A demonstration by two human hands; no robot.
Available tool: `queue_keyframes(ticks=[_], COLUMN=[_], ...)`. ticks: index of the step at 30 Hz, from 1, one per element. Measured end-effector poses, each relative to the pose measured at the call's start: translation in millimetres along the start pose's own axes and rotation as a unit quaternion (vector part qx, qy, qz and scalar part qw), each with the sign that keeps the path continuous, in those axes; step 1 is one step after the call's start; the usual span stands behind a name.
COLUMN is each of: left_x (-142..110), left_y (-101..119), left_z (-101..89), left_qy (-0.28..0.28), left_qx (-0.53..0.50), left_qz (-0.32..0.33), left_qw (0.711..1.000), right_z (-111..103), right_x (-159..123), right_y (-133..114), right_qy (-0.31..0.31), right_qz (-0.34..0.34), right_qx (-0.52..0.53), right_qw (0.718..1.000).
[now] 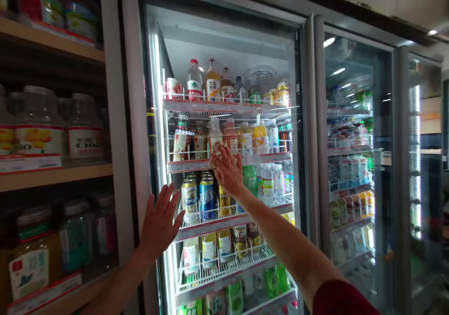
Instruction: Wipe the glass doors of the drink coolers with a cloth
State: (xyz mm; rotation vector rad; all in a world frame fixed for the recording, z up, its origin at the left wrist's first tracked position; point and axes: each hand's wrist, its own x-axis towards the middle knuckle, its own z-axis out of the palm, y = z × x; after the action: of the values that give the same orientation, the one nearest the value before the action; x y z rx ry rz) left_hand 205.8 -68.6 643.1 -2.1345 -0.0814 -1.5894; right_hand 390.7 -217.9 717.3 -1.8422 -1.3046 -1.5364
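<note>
My right hand presses a crumpled pale cloth flat to the glass door of a lit drinks fridge, level with the second shelf's front rail. The hand partly covers the cloth. Lower and to the left, my left hand is raised with its fingers spread and holds nothing. It is by the door's left frame; whether it touches the door I cannot tell. Behind the glass stand beer cans and, one shelf up, several bottles.
On the left, wooden shelves carry large jars and juice bottles. A second glass-door fridge with stocked shelves stands at the right, with another door beyond it. Grey metal frames separate the doors.
</note>
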Motion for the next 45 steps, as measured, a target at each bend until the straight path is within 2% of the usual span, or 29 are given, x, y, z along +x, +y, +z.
queue_keyframes(ticks=[1, 2, 6, 7, 8, 9, 10, 12, 14, 15, 16, 17, 20, 22, 23, 24, 28, 29, 30, 32, 35, 36, 37, 39, 42, 44, 45], left_x=[3, 5, 8, 12, 17, 25, 34, 54, 70, 75, 77, 76, 72, 77, 83, 92, 131, 138, 141, 143, 143, 145, 149, 162, 182, 189, 189], left_y=[8, 17, 55, 63, 70, 76, 82, 92, 103, 109, 116, 123, 145, 155, 159, 163, 172, 175, 178, 183, 185, 183, 179, 167, 141, 124, 116], left_z=[4.8, 9.7, 27.5, 31.0, 34.4, 37.6, 40.8, 48.4, 58.0, 63.4, 69.2, 75.2, 91.1, 98.0, 100.0, 101.3, 104.3, 105.5, 106.9, 109.9, 111.7, 111.1, 109.9, 106.1, 98.7, 94.2, 91.9], left_qy=[-0.001, -0.003, -0.012, -0.011, -0.009, -0.006, -0.002, 0.007, 0.018, 0.023, 0.025, 0.025, 0.020, 0.020, 0.023, 0.025, 0.028, 0.030, 0.033, 0.036, 0.029, 0.026, 0.025, 0.030, 0.047, 0.058, 0.064], left_qx=[-0.002, -0.009, -0.059, -0.070, -0.077, -0.081, -0.083, -0.082, -0.081, -0.081, -0.081, -0.081, -0.086, -0.084, -0.079, -0.073, -0.046, -0.042, -0.039, -0.034, -0.027, -0.023, -0.019, -0.011, -0.005, 0.001, 0.006], left_qz=[0.007, 0.014, 0.048, 0.053, 0.056, 0.057, 0.053, 0.040, 0.032, 0.032, 0.035, 0.041, 0.065, 0.079, 0.079, 0.075, 0.044, 0.043, 0.044, 0.047, 0.056, 0.057, 0.055, 0.036, 0.000, -0.004, -0.005], left_qw=[1.000, 1.000, 0.997, 0.996, 0.995, 0.995, 0.995, 0.996, 0.996, 0.996, 0.996, 0.996, 0.994, 0.993, 0.993, 0.994, 0.998, 0.998, 0.998, 0.998, 0.998, 0.998, 0.998, 0.999, 0.999, 0.998, 0.998], right_z=[0, 1, 8, 8, 7, 3, -1, -10, -17, -18, -18, -16, -8, -8, -11, -15, -39, -42, -43, -37, -21, -18, -17, -23, -41, -47, -46], right_x=[-5, -23, -146, -164, -170, -163, -144, -89, -47, -41, -49, -68, -157, -191, -191, -178, -75, -61, -58, -85, -157, -171, -173, -140, -43, 6, 17], right_y=[4, 5, 9, 17, 29, 44, 62, 97, 123, 129, 131, 130, 124, 134, 145, 159, 225, 234, 239, 235, 221, 221, 226, 244, 262, 247, 230], right_qy=[0.011, 0.011, -0.048, -0.063, -0.063, -0.050, -0.026, 0.040, 0.070, 0.079, 0.082, 0.084, 0.066, 0.044, 0.042, 0.048, 0.115, 0.125, 0.131, 0.133, 0.107, 0.100, 0.098, 0.121, 0.171, 0.168, 0.153], right_qz=[0.020, 0.017, -0.112, -0.139, -0.138, -0.111, -0.063, 0.055, 0.095, 0.097, 0.088, 0.075, 0.012, -0.035, -0.034, -0.014, 0.156, 0.174, 0.176, 0.149, 0.082, 0.065, 0.054, 0.071, 0.190, 0.243, 0.230], right_qx=[-0.004, -0.004, 0.013, 0.016, 0.014, 0.006, -0.006, -0.035, -0.053, -0.056, -0.054, -0.048, -0.026, -0.021, -0.024, -0.028, -0.043, -0.041, -0.036, -0.025, -0.012, -0.012, -0.014, -0.018, -0.010, -0.008, -0.009], right_qw=[1.000, 1.000, 0.993, 0.988, 0.988, 0.993, 0.998, 0.997, 0.992, 0.991, 0.991, 0.992, 0.997, 0.998, 0.998, 0.998, 0.980, 0.976, 0.975, 0.980, 0.991, 0.993, 0.994, 0.990, 0.967, 0.955, 0.961])
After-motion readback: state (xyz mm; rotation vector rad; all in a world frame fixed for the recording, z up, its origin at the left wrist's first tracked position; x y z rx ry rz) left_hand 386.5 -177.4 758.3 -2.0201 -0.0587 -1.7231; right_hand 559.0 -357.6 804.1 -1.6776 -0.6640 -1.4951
